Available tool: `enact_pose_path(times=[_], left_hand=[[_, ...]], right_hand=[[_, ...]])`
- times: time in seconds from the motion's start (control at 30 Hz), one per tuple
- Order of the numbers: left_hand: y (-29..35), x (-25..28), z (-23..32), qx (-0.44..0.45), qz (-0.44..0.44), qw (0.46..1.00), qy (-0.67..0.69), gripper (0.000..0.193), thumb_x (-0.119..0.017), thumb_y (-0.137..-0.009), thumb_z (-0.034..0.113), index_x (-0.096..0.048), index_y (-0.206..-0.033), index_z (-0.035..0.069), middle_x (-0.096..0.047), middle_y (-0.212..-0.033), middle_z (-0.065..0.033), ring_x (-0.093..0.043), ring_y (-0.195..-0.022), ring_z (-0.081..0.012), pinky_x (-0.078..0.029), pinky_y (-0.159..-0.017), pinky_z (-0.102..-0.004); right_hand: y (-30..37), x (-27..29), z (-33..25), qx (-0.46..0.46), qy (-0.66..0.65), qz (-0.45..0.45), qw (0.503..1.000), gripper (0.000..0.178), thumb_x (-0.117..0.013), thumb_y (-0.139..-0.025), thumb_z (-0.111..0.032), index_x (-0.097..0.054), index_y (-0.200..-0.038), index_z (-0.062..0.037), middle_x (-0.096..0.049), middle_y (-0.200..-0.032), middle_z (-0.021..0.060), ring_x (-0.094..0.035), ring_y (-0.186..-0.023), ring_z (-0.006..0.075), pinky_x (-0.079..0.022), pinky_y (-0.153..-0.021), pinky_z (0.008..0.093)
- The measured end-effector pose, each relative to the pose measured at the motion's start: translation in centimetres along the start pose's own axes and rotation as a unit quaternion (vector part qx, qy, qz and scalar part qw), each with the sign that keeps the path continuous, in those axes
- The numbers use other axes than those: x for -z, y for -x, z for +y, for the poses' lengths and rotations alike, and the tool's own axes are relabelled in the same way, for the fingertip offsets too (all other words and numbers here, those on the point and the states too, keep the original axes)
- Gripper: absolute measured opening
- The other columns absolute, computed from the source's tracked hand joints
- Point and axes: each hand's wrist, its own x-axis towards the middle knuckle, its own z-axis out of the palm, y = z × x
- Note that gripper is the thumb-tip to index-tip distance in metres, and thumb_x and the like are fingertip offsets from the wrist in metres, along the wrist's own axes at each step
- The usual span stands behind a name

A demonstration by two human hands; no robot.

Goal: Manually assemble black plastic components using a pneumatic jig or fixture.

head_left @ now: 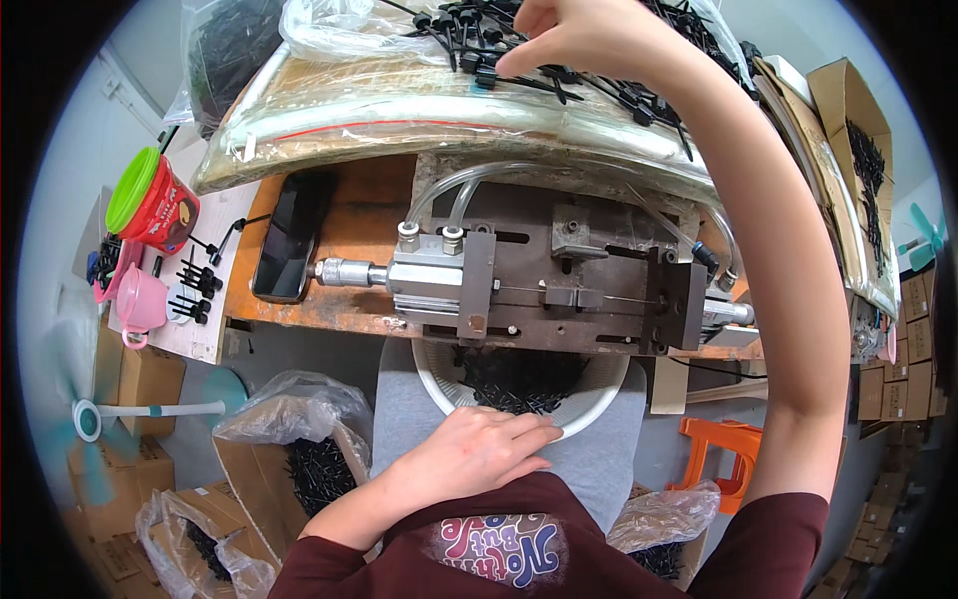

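So the right hand (584, 35) is stretched way out to the far side, fingers bunched and curled down into a heap of black plastic pins (559, 60) lying on a clear plastic sheet (399, 110); fingertips are pinched together right at one of the black pieces, but I honestly can't tell if it's actually got hold of it or is just touching the pile; the pins are spread across the far middle and far right of the sheet, some sticking out past the hand.

The left hand (474, 449) is near, lying flat and relaxed on the lap, fingers loosely spread and holding nothing; its fingertips touch the near rim of a white basket (429, 384) that sits on the lap, and the basket has more small black parts in it.

Between the two hands there's a metal press jig (559, 280) on a worn wooden bench (359, 215); it has a silver pneumatic cylinder (424, 275) on its left end with clear hoses (469, 185) looping up from it; the basket sits just under the jig's near edge.

Left of the jig a black phone (289, 240) lies on the bench; further left there's a red tub with a green lid (150, 205) and a pink cup (140, 299); near left on the floor is a cardboard box lined with a plastic bag (299, 449) holding more black parts; an orange stool (723, 449) is over on the near right.
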Motion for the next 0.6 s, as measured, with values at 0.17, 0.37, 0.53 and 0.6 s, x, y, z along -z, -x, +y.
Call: enact_pose_path(times=[0.17,0.37,0.53,0.6], left_hand=[[0.1,0.0,-0.2,0.000,-0.006,1.000,0.004,0.030,-0.070,-0.087,0.027,-0.068,-0.109,0.006,-0.071,-0.110,-0.0072,-0.071,-0.086,-0.0236,-0.058,-0.071,-0.0336],[0.0,0.3,-0.1,0.001,-0.017,1.000,0.019,0.031,-0.069,-0.087,0.027,-0.068,-0.110,0.006,-0.071,-0.109,-0.0078,-0.071,-0.087,-0.0243,-0.058,-0.072,-0.0347],[0.3,0.2,-0.4,0.003,-0.015,1.000,0.019,0.031,-0.069,-0.087,0.027,-0.068,-0.110,0.006,-0.071,-0.109,-0.0092,-0.071,-0.088,-0.0250,-0.058,-0.072,-0.0352],[0.2,0.1,-0.4,0.001,-0.023,0.999,0.023,0.031,-0.069,-0.087,0.027,-0.068,-0.111,0.006,-0.071,-0.109,-0.0097,-0.071,-0.088,-0.0250,-0.058,-0.072,-0.0352]], right_hand=[[-5.1,-2.0,0.2,-0.003,0.170,-0.132,0.977,0.041,-0.080,-0.060,-0.028,-0.072,-0.082,0.0063,-0.070,-0.083,0.0245,-0.070,-0.085,0.0310,-0.056,-0.075,0.0377],[-5.5,-1.6,0.5,0.028,0.198,-0.193,0.960,0.034,-0.077,-0.058,-0.020,-0.073,-0.085,0.0014,-0.070,-0.083,0.0220,-0.069,-0.084,0.0321,-0.055,-0.074,0.0387],[-4.7,-0.5,0.7,0.101,0.195,-0.174,0.960,0.039,-0.079,-0.057,-0.019,-0.074,-0.092,-0.0021,-0.072,-0.087,0.0185,-0.069,-0.084,0.0318,-0.055,-0.074,0.0389],[-4.4,-0.4,0.2,0.116,0.191,-0.160,0.962,0.039,-0.079,-0.057,-0.019,-0.075,-0.092,-0.0024,-0.072,-0.088,0.0181,-0.069,-0.083,0.0321,-0.055,-0.074,0.0392]])
